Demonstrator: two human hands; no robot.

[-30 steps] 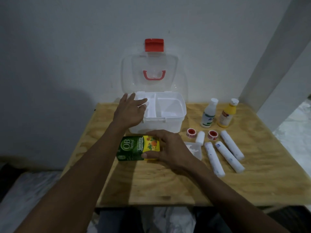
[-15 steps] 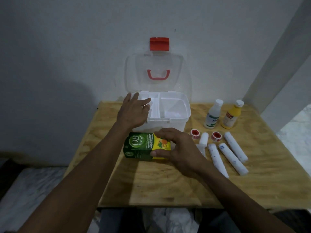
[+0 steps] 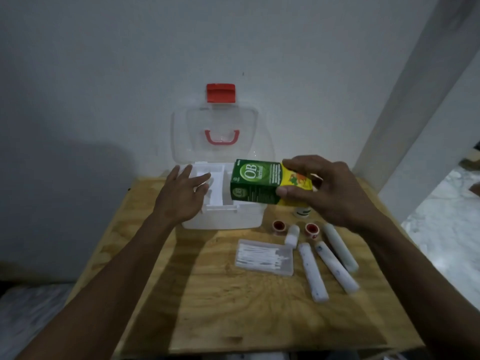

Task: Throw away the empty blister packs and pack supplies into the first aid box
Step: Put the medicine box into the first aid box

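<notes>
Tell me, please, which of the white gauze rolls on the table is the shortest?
The stubby gauze roll lying between the two red tape rolls; the other three rolls are much longer.

The first aid box (image 3: 223, 219) is sitting at the rear of the bench (image 3: 233, 320), against the wall, with its lid (image 3: 215, 131) standing upright behind it. The left hand (image 3: 181, 196) is resting on the box's left front rim. The right hand (image 3: 330, 190) is holding the carton (image 3: 257, 183) above the box's right compartment. Right of the box, a bottle (image 3: 302, 211) is standing, mostly hidden behind the right hand. In front of the box, to its right, two tape rolls (image 3: 279, 226) are lying with a short bandage roll (image 3: 292, 235) between them. The swab case (image 3: 265, 257) is lying in front of the box, and three long bandage rolls (image 3: 313, 271) are lying side by side to the right of the case.
</notes>
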